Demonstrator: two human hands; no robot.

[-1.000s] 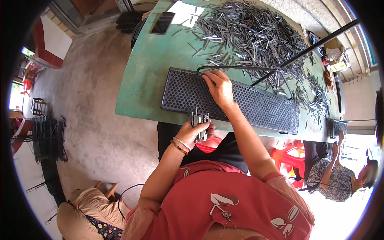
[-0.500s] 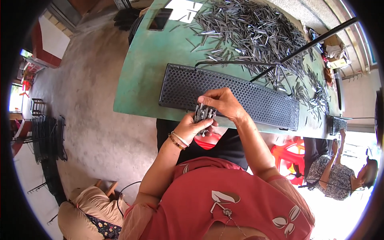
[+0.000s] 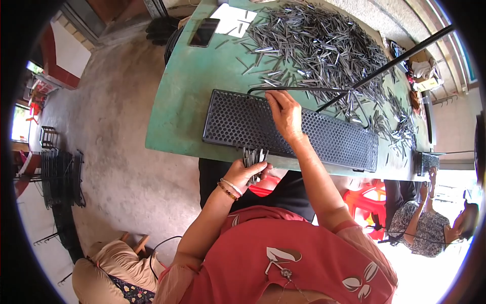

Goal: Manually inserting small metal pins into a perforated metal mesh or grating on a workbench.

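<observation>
Near the front edge of the table, my left hand (image 3: 244, 173) is closed around an upright bundle of thin dark metal strips (image 3: 251, 158). My right hand (image 3: 287, 115) reaches over a long black perforated metal panel (image 3: 235, 115), its fingertips pinched at the panel's far edge, beside a thin black rod (image 3: 316, 90). Whatever lies between those fingertips is too small or hidden to make out. Beyond the panel, a large heap of similar metal strips (image 3: 324, 48) spreads over the green table (image 3: 177, 104).
A phone (image 3: 204, 33) and white paper (image 3: 229, 17) lie at the table's far left. A long black bar (image 3: 405, 57) slants in from the upper right. Red plastic stools (image 3: 367, 202) stand below the table. Another person (image 3: 422, 223) works at the right; someone's tan-clothed legs (image 3: 114, 263) show at lower left.
My right hand has left the bundle and moved away from me to the panel's far edge. My left hand, still holding the strips, has dropped slightly nearer to me.
</observation>
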